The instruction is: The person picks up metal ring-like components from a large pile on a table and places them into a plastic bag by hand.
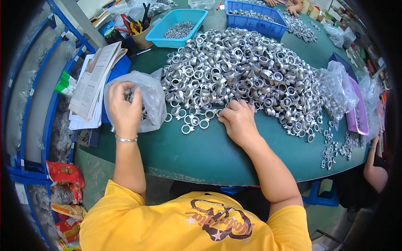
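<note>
A big heap of silver metal rings (234,71), each with a small lug, lies in front of me on the green table. At its near edge my right hand (238,119) is closed, fingertips bent down on a metal ring (218,112); the fingers partly cover it. To the left stands a clear plastic bag (153,100), its mouth spread, with metal rings partly visible inside. Over that mouth is my left hand (124,106), thumb apart from the curved fingers, and I see nothing between them. Several loose rings (192,120) lie between the bag and my right hand.
Behind the heap are a light-blue tray (197,16) and a blue crate (234,21), both holding metal parts. Papers (94,83) and a tool pot (142,39) stand left. A purple basket (356,113) is right. Other people's hands (295,8) work at the far side.
</note>
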Action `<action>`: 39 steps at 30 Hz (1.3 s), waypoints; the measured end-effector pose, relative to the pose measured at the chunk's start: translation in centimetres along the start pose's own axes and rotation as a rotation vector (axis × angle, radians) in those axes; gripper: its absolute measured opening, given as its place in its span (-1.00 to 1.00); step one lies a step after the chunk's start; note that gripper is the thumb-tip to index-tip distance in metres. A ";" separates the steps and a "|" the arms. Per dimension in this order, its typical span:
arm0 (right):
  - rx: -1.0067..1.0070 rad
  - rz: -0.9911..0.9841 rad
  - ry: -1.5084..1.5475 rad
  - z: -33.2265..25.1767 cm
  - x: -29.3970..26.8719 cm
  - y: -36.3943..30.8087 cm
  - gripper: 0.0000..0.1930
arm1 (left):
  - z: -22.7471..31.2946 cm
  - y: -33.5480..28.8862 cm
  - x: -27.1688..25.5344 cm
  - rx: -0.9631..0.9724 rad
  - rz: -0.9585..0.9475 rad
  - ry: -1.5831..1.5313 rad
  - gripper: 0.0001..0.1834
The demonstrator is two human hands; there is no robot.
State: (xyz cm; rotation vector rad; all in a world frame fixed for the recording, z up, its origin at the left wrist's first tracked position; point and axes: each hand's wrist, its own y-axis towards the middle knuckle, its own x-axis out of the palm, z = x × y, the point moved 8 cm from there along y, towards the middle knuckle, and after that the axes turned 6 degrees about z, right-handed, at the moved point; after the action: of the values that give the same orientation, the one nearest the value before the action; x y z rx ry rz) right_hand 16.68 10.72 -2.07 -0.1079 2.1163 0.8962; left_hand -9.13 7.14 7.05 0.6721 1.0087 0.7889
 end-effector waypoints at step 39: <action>0.225 -0.012 1.294 0.9 -1.0 -0.3 -0.74 | 9.3 -13.0 12.0 -1.164 -0.959 -1.353 -0.77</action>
State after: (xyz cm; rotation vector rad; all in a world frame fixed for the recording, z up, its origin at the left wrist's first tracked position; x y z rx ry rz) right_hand 18.04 10.83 -1.88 -0.7454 3.3628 0.5887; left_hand 6.46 8.68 -5.33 -0.3725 -0.4730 -0.1201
